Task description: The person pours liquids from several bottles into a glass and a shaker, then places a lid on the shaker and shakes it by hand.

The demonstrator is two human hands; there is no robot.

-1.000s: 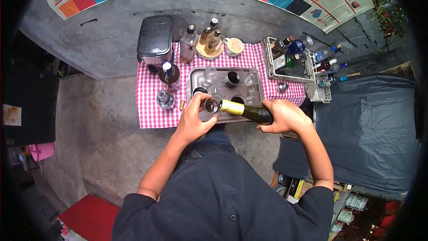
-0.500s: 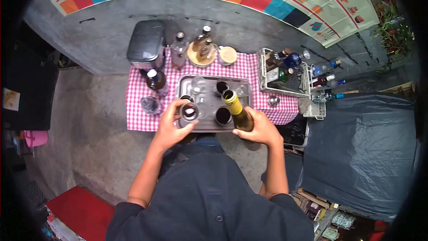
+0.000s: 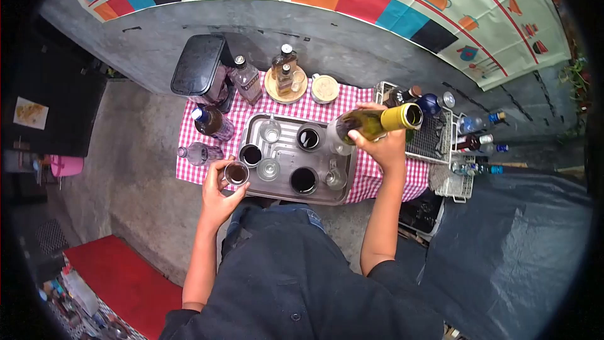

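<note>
My left hand (image 3: pixel 220 196) is wrapped round a small glass of dark liquid (image 3: pixel 236 174), just off the front left corner of the metal tray (image 3: pixel 286 196). In my right hand (image 3: pixel 384 148) is a green bottle with a yellow neck (image 3: pixel 371 124), tipped over sideways above the tray's right edge, its open mouth pointing right. On the tray stand glasses of dark liquid, among them one at the front (image 3: pixel 304 180), one at the back (image 3: pixel 309 138) and one at the left (image 3: pixel 251 155). Clear glass cups (image 3: pixel 268 169) stand between them.
Bottles (image 3: pixel 214 123) and a black bin (image 3: pixel 200 66) are at the table's left. Behind the tray are a round wooden board (image 3: pixel 275 94) with bottles and a lidded mug (image 3: pixel 324 89). A wire rack (image 3: pixel 431 138) with bottles stands at the right, beside a dark tarp (image 3: pixel 503 233).
My right hand has lifted the bottle back and to the right, tilting it sideways. My left hand has carried its glass left, away from the tray. The view has shifted a little.
</note>
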